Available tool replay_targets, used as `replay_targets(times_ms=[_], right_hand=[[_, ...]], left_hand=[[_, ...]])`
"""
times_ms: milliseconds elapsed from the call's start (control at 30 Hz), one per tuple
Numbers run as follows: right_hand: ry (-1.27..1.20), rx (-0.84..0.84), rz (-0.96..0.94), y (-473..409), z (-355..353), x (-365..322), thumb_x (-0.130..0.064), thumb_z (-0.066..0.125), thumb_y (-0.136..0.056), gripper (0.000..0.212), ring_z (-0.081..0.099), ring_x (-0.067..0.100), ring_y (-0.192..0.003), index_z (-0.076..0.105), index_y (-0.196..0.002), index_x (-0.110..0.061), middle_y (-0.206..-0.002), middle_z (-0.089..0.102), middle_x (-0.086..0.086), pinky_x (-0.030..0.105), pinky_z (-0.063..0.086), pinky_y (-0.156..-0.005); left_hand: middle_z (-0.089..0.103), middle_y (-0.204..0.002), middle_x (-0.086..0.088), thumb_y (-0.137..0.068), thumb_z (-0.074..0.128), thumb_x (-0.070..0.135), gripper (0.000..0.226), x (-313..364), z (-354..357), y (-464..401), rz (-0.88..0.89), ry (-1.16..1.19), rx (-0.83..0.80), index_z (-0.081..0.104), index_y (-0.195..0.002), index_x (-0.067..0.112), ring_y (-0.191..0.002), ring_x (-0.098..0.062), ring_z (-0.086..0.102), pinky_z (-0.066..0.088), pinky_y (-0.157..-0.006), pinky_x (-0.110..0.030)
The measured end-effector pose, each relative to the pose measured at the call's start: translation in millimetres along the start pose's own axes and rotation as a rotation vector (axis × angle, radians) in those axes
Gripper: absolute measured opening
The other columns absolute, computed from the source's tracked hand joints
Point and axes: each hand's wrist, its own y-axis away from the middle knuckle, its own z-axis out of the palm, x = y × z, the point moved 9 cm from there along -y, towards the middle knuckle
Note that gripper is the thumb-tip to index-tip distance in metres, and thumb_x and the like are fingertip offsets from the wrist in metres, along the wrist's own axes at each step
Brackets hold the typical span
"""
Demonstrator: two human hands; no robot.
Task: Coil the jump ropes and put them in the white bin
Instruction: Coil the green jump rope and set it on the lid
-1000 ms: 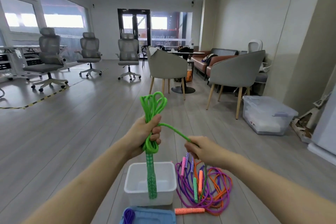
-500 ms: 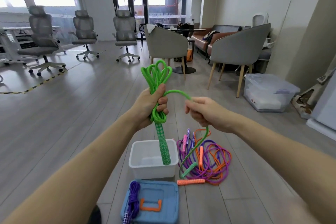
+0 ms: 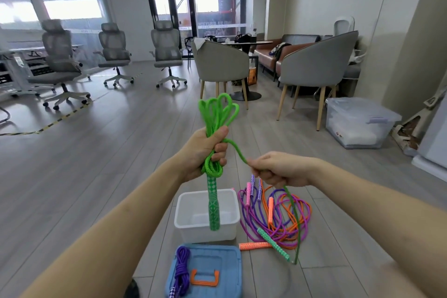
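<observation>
My left hand grips a bundle of green jump rope, loops sticking up above the fist. One green patterned handle hangs down from it over the white bin on the floor. A strand runs from the bundle to my right hand, which pinches it; the tail drops to the second green handle hanging near the floor. To the right of the bin lies a tangle of purple and orange jump ropes with pink, purple and orange handles.
A blue lid with an orange grip lies in front of the bin, a coiled purple rope on it. A clear lidded storage box stands at the right. Grey armchairs and office chairs stand farther back.
The view has tilted down. My right hand has moved down and right, pulling the green strand away from the bundle. The loose green handle has shifted right, over the edge of the tangle.
</observation>
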Motion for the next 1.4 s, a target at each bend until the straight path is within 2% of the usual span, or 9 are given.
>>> replay_targets(times_ms=[200,333,500,600,700,900,1033,1233,1400], right_hand=[[0.088,0.169,0.004,-6,-23,10,-0.035,0.062,-0.102,0.029,0.026,0.011,-0.051,0.057,-0.078,-0.019,-0.063,0.037,-0.003,0.028,0.02,-0.049],[0.15,0.164,0.017,-4,-18,5,-0.041,0.065,-0.1,0.032,0.027,0.011,-0.05,0.065,-0.08,-0.016,-0.059,0.037,-0.004,0.027,0.02,-0.047],[0.433,0.269,-0.091,0,13,-32,-0.035,0.06,-0.101,0.035,0.036,0.009,-0.047,0.073,-0.079,-0.011,-0.058,0.044,-0.005,0.023,0.029,-0.045],[0.575,0.312,-0.186,0,41,-45,-0.027,0.056,-0.103,0.034,0.042,0.007,-0.05,0.073,-0.084,-0.004,-0.063,0.05,-0.001,0.025,0.032,-0.05],[0.426,0.367,-0.195,1,34,-29,-0.027,0.055,-0.104,0.033,0.042,0.015,-0.058,0.072,-0.08,-0.011,-0.07,0.052,0.004,0.031,0.034,-0.057],[0.028,0.296,-0.202,7,21,-7,-0.029,0.049,-0.109,0.029,0.029,0.009,-0.051,0.07,-0.108,-0.009,-0.064,0.039,-0.005,0.024,0.023,-0.045],[-0.062,0.206,-0.272,10,32,-21,-0.026,0.041,-0.111,0.027,0.025,0.007,-0.05,0.058,-0.129,-0.015,-0.062,0.031,-0.006,0.022,0.021,-0.044],[-0.309,0.093,-0.309,19,30,-43,-0.024,0.048,-0.108,0.009,0.018,0.008,-0.049,0.05,-0.102,-0.018,-0.061,0.024,-0.006,0.027,0.01,-0.046],[-0.415,-0.012,-0.33,22,39,-49,-0.038,0.052,-0.103,0.034,0.011,0.012,-0.05,0.038,-0.075,-0.024,-0.057,0.02,-0.004,0.031,0.008,-0.05]], left_hand=[[0.047,-0.072,-0.005,-0.099,0.067,0.018,0.028,-47,33,23,-0.299,-0.702,-0.374,0.043,-0.113,0.018,-0.054,-0.015,0.044,0.047,-0.051,-0.029],[0.055,-0.074,-0.008,-0.09,0.078,0.022,0.066,-90,22,29,-0.457,-1.164,-0.407,0.026,-0.131,0.02,-0.05,-0.013,0.053,0.052,-0.05,-0.031],[0.053,-0.08,-0.002,-0.094,0.065,0.01,0.053,-118,5,15,-0.397,-1.387,-0.243,0.029,-0.133,0.003,-0.062,-0.017,0.06,0.046,-0.046,-0.018],[0.049,-0.078,-0.003,-0.098,0.058,0.01,0.043,-114,-20,3,-0.35,-1.088,-0.005,0.035,-0.131,-0.005,-0.053,-0.009,0.054,0.044,-0.045,-0.019],[0.048,-0.075,-0.009,-0.1,0.061,0.012,0.038,-90,-42,-4,-0.285,-0.692,0.192,0.031,-0.123,0.009,-0.048,-0.012,0.044,0.044,-0.046,-0.031],[0.049,-0.067,-0.006,-0.098,0.066,0.005,0.048,-56,-7,-3,-0.156,-0.402,-0.078,0.032,-0.129,0.017,-0.051,-0.015,0.04,0.045,-0.052,-0.031],[0.044,-0.066,-0.003,-0.101,0.06,0.024,0.034,-42,8,1,-0.076,-0.288,-0.098,0.034,-0.122,0.017,-0.049,-0.013,0.035,0.045,-0.051,-0.028],[0.038,-0.064,0.0,-0.102,0.054,0.038,0.034,-34,19,3,-0.126,0.037,-0.185,0.032,-0.122,0.021,-0.042,-0.007,0.035,0.045,-0.046,-0.021],[0.036,-0.063,0.002,-0.1,0.052,0.039,0.023,-34,35,10,-0.181,0.162,-0.293,0.048,-0.102,0.017,-0.042,-0.004,0.034,0.044,-0.045,-0.018]])
